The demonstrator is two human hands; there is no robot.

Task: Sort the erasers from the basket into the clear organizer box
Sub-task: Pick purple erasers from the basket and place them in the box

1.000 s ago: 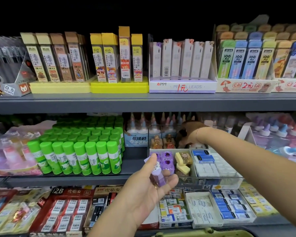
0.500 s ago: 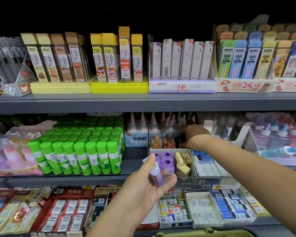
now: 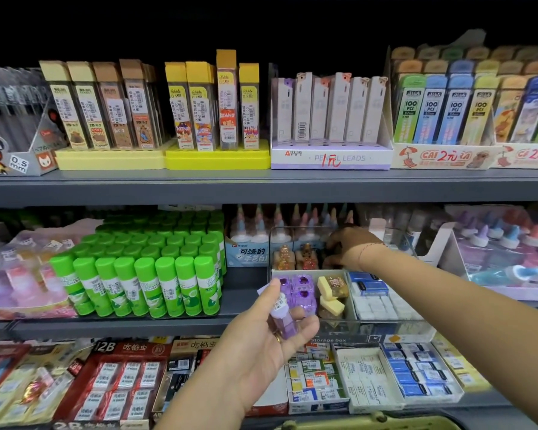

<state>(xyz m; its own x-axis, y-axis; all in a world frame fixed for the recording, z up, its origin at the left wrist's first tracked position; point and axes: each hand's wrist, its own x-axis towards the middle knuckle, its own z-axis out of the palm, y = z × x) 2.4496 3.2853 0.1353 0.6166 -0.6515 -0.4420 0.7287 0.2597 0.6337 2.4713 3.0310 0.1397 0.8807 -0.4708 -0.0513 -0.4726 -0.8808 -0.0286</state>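
gripped eraser (image 3: 284, 324); right hand's (image 3: 353, 246) hold hidden

Found left hand (image 3: 261, 342) gripping purple eraser (image 3: 282, 321), just in front of clear organizer box (image 3: 382, 332). Found right hand (image 3: 350, 246) inside box's rear compartment, beside amber erasers (image 3: 295, 259); could not confirm grasp.

Top shelf: grey display box (image 3: 19, 164) says "0.5 mm". White tray (image 3: 339, 158) is printed "AODEMEI PENCIL LEADS", with red handwritten "1元" over it. Lead tubes (image 3: 431, 113) are marked "100 PCS". Orange-print carton (image 3: 444, 156) reads "CAI 2元". Middle shelf: glue carton (image 3: 250, 252) reads "可洗的". Clear organizer box (image 3: 328, 340) front label says "Storage box". Bottom shelf: red eraser packs (image 3: 128, 347) show "2B" and "吃铅虫".
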